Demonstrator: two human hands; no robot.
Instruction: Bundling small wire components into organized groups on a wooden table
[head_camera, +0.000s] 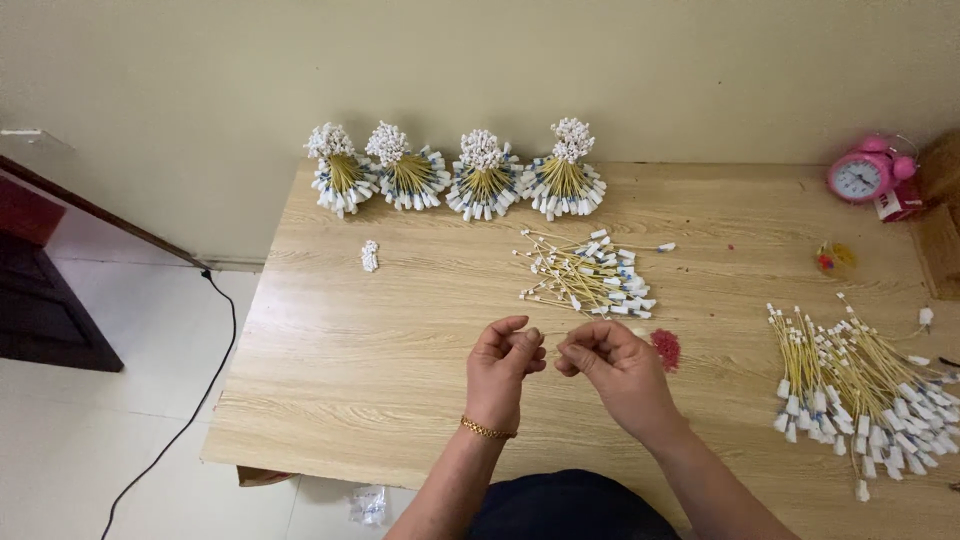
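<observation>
My left hand (503, 362), with a gold bracelet at the wrist, and my right hand (618, 368) meet above the wooden table (380, 340), fingertips pinched together on a thin yellow wire that runs between them. The wire is barely visible. Just beyond my hands lies a loose pile of yellow wires with white plug ends (590, 275). A small heap of red beads (666, 348) sits right beside my right hand.
Four tied bundles of finished wires (455, 175) stand along the wall. A larger heap of wires (865, 385) lies at the right. A pink alarm clock (862, 175) sits at the back right. A small white piece (370, 256) lies at the left. A black cable crosses the floor.
</observation>
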